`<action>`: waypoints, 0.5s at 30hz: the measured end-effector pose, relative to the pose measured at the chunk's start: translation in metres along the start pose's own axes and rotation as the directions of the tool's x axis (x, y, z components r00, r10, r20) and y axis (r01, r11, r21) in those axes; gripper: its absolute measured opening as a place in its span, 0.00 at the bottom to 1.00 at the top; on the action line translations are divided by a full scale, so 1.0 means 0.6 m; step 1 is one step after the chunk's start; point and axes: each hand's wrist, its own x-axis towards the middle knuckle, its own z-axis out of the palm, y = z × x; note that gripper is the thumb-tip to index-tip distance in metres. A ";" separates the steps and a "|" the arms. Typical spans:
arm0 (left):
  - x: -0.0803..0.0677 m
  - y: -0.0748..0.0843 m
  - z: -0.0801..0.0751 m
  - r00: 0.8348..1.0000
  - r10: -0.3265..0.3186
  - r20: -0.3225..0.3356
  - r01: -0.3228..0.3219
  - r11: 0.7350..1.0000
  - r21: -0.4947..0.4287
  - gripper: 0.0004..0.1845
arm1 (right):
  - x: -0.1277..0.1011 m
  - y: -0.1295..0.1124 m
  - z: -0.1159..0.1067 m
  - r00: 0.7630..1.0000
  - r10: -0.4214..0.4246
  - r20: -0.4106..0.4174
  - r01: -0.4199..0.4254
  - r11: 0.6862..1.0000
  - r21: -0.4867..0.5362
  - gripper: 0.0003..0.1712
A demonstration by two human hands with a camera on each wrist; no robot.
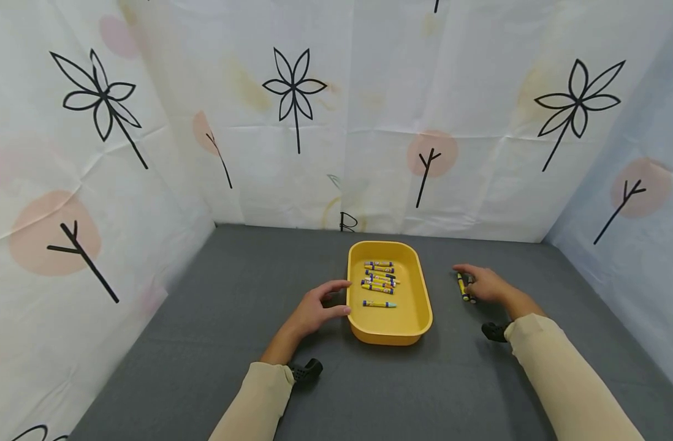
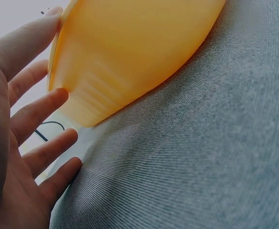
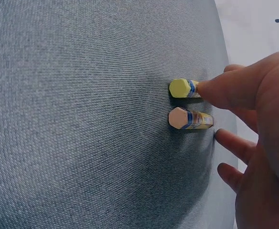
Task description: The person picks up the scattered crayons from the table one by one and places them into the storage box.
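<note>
On the grey table stands a yellow plastic tray [image 1: 390, 339] with several wrapped crayons [image 1: 378, 290] inside. My left hand [image 1: 310, 312] is at its left side, thumb and fingers spread; in the left wrist view, the thumb and fingertips touch or nearly touch the tray's rim. To the right of the tray, two crayons lie side by side on the cloth: a yellow crayon [image 3: 180, 88] and a pinkish-tan crayon [image 3: 178, 118]. Over them is my right hand [image 1: 488, 285], its thumb tip at the yellow crayon and its index finger stretched past it. The other fingers are apart from the crayons.
A white cloth with printed flowers and trees [image 1: 336, 184] hangs behind the table and along both sides. The grey tabletop [image 1: 259, 263] extends around the tray. Each wrist wears a black camera mount [image 1: 307, 370].
</note>
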 end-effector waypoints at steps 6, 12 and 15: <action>-0.001 0.000 0.000 1.000 -0.011 0.001 0.011 1.000 0.005 0.28 | -0.003 -0.002 -0.001 1.000 -0.004 0.017 0.004 1.000 0.021 0.35; 0.000 0.001 -0.001 1.000 -0.004 0.002 0.004 1.000 0.001 0.27 | -0.007 -0.003 0.000 0.998 -0.036 -0.051 0.036 0.999 0.004 0.34; 0.000 0.000 -0.001 1.000 -0.001 0.004 0.001 1.000 0.002 0.27 | -0.010 -0.005 0.005 0.994 -0.028 -0.101 0.030 0.999 0.015 0.34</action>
